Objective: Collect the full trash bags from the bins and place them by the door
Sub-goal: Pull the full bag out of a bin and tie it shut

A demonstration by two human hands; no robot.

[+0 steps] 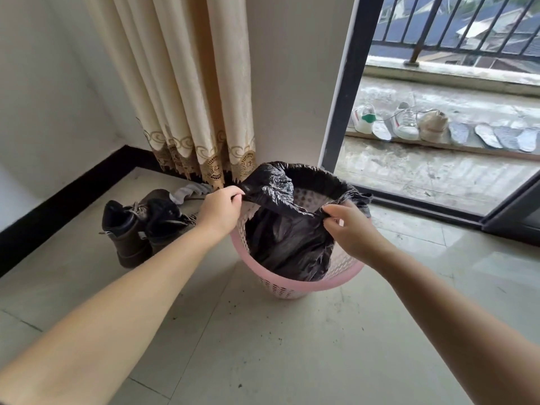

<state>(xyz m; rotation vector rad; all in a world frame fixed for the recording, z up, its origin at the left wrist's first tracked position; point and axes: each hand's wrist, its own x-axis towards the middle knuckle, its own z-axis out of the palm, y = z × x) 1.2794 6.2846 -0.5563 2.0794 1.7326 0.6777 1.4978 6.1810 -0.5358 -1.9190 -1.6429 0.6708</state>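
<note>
A black trash bag point(287, 238) sits inside a pink perforated bin point(295, 280) on the tiled floor. The bag's far edge is still folded over the bin's back rim; the near edge is pulled off and stretched between my hands. My left hand point(220, 210) pinches the bag's edge at the bin's left side. On the right side, my right hand point(349, 226) grips the bag's edge. What the bag holds is hidden.
A pair of dark boots point(140, 226) and a grey sock point(191, 191) lie left of the bin. A cream curtain point(187, 92) hangs behind it. The sliding door frame point(340, 112) opens to a balcony with white sneakers point(404, 121) and insoles.
</note>
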